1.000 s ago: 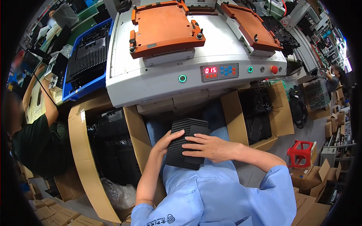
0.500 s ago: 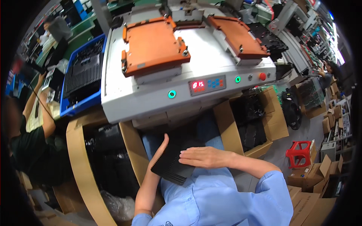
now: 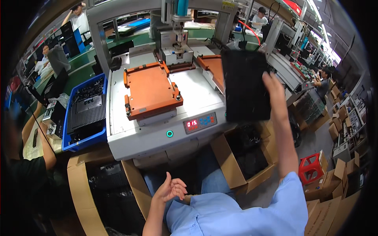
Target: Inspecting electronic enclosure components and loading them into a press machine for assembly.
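My right hand [image 3: 273,84] grips the right edge of a black heat-sink cover [image 3: 246,88]. The cover is held up, its flat dark face toward me, over the right end of the white machine, hiding part of the right orange fixture [image 3: 212,70]. Near my lap, my left hand [image 3: 172,189] is empty, thumb up and fingers loosely apart. The left orange fixture [image 3: 151,88], with posts and clamps around its edge, has a bare top. Between the two fixtures, at the back, stands a metal screwdriving head [image 3: 179,37].
On the machine's front are a lit panel [image 3: 201,122] and a green-ringed button [image 3: 169,133]. A blue bin [image 3: 65,135] of black finned parts stands left. Cardboard boxes, one left [image 3: 80,196] and one right [image 3: 228,161], flank my legs. A co-worker's arm [image 3: 47,143] is far left.
My right hand has lifted the heat-sink cover from my lap up and to the right, over the machine. My left hand has let go of it. The view has tilted up.
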Demonstrator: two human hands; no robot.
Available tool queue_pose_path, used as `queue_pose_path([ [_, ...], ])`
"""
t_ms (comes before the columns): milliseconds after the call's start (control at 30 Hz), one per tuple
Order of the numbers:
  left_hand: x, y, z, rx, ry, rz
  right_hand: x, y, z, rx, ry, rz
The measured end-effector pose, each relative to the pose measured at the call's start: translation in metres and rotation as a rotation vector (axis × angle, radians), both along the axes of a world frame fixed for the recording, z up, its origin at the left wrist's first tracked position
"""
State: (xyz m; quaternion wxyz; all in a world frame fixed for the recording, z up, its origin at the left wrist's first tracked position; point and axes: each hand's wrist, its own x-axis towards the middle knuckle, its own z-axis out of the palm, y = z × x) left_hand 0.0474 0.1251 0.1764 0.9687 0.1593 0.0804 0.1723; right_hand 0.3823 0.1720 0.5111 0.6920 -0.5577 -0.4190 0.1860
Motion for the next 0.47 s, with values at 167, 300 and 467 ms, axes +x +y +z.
queue_pose_path([
  [167,0.003,0.0,0.005,0.004,-0.047,0.004,0.111,0.094,0.033,-0.046,-0.467,-0.003],
  [300,0.003,0.002,-0.001,0.053,-0.063,0.02,0.177,0.176,0.001,-0.149,-0.868,-0.232],
  [467,-0.001,0.002,0.002,0.064,-0.129,0.039,0.163,0.209,-0.016,-0.531,-1.001,-0.039],
])
